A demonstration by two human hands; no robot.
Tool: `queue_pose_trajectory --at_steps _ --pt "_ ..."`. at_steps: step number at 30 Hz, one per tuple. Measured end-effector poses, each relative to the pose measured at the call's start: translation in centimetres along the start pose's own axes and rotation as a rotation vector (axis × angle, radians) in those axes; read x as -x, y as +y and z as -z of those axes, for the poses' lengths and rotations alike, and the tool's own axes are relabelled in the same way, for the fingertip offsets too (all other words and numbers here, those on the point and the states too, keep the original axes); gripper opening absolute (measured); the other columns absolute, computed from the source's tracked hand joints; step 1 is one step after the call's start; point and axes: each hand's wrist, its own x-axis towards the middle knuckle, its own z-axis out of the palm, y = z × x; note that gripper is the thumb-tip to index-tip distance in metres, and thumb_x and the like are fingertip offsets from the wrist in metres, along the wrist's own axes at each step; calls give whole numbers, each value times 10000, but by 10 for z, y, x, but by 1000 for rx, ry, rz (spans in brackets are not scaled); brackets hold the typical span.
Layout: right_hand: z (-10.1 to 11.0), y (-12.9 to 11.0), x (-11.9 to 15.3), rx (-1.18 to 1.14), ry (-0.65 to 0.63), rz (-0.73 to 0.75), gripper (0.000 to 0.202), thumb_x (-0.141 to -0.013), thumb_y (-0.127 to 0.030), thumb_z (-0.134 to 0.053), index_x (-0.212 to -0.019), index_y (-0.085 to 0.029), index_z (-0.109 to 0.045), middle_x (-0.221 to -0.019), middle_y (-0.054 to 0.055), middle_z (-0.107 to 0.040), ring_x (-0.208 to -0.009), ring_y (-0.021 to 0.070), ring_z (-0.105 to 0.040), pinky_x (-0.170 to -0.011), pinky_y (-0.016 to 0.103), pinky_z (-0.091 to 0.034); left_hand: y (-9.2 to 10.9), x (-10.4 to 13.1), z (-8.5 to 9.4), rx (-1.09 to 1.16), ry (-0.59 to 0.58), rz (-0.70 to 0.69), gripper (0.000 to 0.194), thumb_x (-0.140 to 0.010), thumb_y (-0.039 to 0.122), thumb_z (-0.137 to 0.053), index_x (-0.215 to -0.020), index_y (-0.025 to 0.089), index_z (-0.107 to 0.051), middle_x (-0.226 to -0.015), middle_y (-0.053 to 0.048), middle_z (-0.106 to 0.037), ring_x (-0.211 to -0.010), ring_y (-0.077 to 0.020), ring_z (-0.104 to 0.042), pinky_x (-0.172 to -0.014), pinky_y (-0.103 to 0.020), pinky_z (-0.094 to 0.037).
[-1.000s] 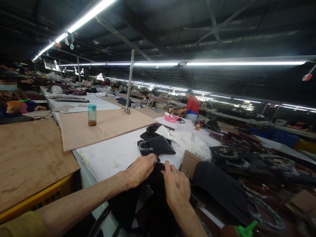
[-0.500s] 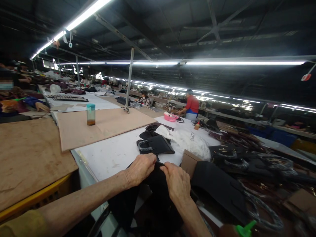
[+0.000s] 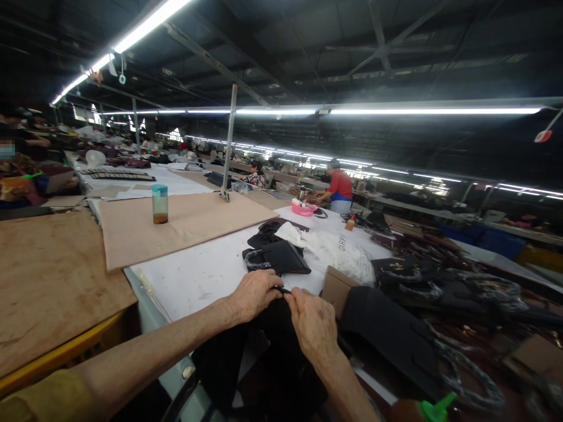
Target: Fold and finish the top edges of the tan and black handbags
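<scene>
My left hand [image 3: 257, 295] pinches the upper edge of a black cloth piece [image 3: 277, 346], which looks like a bag lining. Close by on the right, my right hand [image 3: 312, 319] is closed on the same edge, thumb on top. Between the two hands a short dark strip of that edge shows. The rest of the cloth hangs down over the table's front, dark and hard to make out. Just beyond my fingers a black handbag [image 3: 284, 257] with a plastic-wrapped handle lies on the white table [image 3: 189, 290]. To the right of my right hand rests a black bag panel [image 3: 387, 328].
A bottle with a green nozzle [image 3: 437, 408] stands at the lower right. More black and maroon bags [image 3: 475, 293] pile up on the right. A white plastic bag [image 3: 338, 252], a pink basket [image 3: 303, 208] and a teal-lidded cup [image 3: 160, 205] are farther off. A person [image 3: 339, 186] in red works beyond.
My hands have shifted slightly along the cloth's edge, and a bit more of it shows between them. At the far left, a person's hand and a panel have moved.
</scene>
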Motion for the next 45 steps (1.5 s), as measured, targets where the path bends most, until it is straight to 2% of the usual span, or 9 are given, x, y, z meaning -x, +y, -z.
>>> queue_pose_trajectory --at_steps 10,15,20,25,31,35,41,43,45 --pt "3 2 -4 -22 -9 76 268 -910 -293 -379 -749 -212 -576 -727 -5 -643 -644 141 -596 -540 277 -259 4 -9 -3 -5 -24 100 203 -763 205 -481 -826 258 -666 -830 -2 -664 -823 -192 -602 -684 -268 -420" --pt "10 12 1 39 -138 -1 204 -893 -313 -437 -796 -221 -591 -695 24 -658 -636 174 -620 -506 262 -265 1 -12 -2 -2 -48 91 170 -752 238 -524 -818 256 -680 -775 -2 -684 -799 -191 -610 -663 -256 -416" --pt "15 36 25 20 -226 -70 178 -907 -292 -407 -842 -233 -563 -703 19 -665 -673 200 -637 -503 265 -260 -6 -19 -3 13 -63 48 148 -737 237 -561 -811 253 -689 -791 7 -693 -812 -179 -611 -673 -232 -414" --pt "10 51 43 -66 -180 -74 275 -938 -296 -310 -777 -228 -522 -643 -8 -648 -628 169 -634 -509 260 -254 -6 -20 -6 8 -58 19 150 -754 215 -541 -799 242 -682 -766 4 -686 -792 -173 -611 -682 -231 -410" --pt "4 52 39 16 -146 -31 356 -943 -324 -288 -712 -214 -534 -613 12 -645 -607 175 -631 -496 266 -223 -4 -18 -5 -14 -61 20 149 -756 206 -524 -779 232 -669 -756 4 -675 -788 -166 -612 -658 -215 -406" --pt "10 48 34 74 -177 -83 317 -935 -321 -322 -751 -216 -558 -644 27 -660 -611 207 -637 -481 269 -210 1 -17 -4 -33 -70 36 166 -757 215 -506 -797 238 -666 -794 -8 -681 -821 -191 -616 -684 -245 -423" --pt "18 37 28 4 -120 -56 224 -904 -233 -416 -737 -206 -562 -713 8 -674 -652 172 -640 -486 264 -237 9 -13 0 -85 -79 -6 451 -744 183 -480 -1182 290 -514 -1025 -37 -653 -946 -222 -595 -805 -318 -427" --pt "16 35 26 -10 -100 -65 253 -911 -250 -398 -724 -208 -563 -677 7 -665 -629 170 -634 -490 266 -244 12 -15 2 -97 -113 -48 426 -712 256 -560 -1137 280 -550 -1011 -38 -656 -946 -236 -590 -806 -316 -424" --pt "16 34 25 -16 -100 -77 271 -914 -268 -385 -721 -215 -567 -655 7 -658 -615 173 -628 -494 265 -252 16 -20 2 -67 -149 -79 287 -684 339 -618 -957 251 -641 -888 -36 -676 -894 -249 -599 -766 -306 -424"
